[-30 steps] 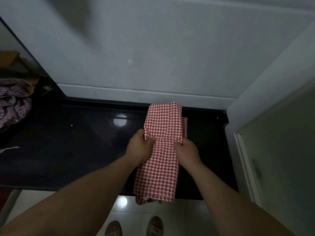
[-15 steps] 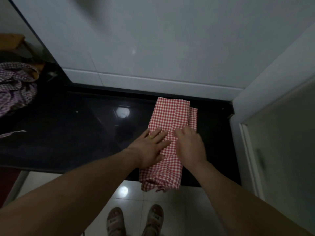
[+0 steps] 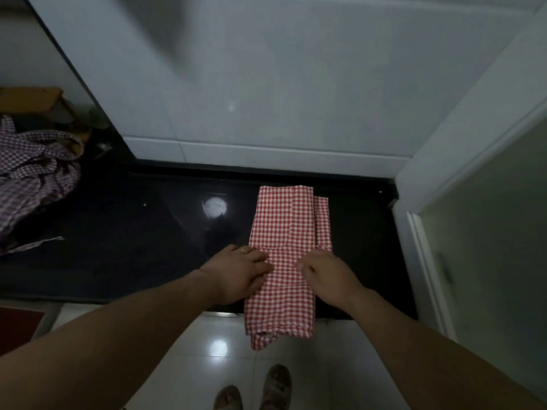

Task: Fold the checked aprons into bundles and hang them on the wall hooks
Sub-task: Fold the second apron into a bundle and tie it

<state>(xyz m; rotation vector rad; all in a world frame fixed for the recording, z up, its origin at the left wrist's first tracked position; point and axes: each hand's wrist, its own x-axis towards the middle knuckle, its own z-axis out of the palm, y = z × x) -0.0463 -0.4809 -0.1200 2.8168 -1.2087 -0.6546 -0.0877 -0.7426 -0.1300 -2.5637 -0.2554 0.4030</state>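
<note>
A red-and-white checked apron (image 3: 288, 232), folded into a long narrow strip, lies on the black countertop (image 3: 133, 247). Its near end hangs over the counter's front edge. My left hand (image 3: 239, 272) rests on the strip's left edge with its fingers laid flat on the cloth. My right hand (image 3: 327, 272) presses on the strip's right side, thumb pointing inward; its fingertips are foreshortened at the cloth's right edge. A purple checked apron (image 3: 32, 176) lies crumpled at the far left of the counter. No wall hooks are in view.
A white tiled wall (image 3: 281, 84) rises behind the counter. A white door frame and pale door (image 3: 479, 232) close off the right side. Below the counter lies a glossy white tiled floor (image 3: 207, 365), where my sandalled feet (image 3: 275, 386) stand. A wooden object (image 3: 35, 100) sits at the far left.
Both hands let go of their grip on the strip's middle, laid flat on it, then slid apart to its left and right edges. The view shifted slightly.
</note>
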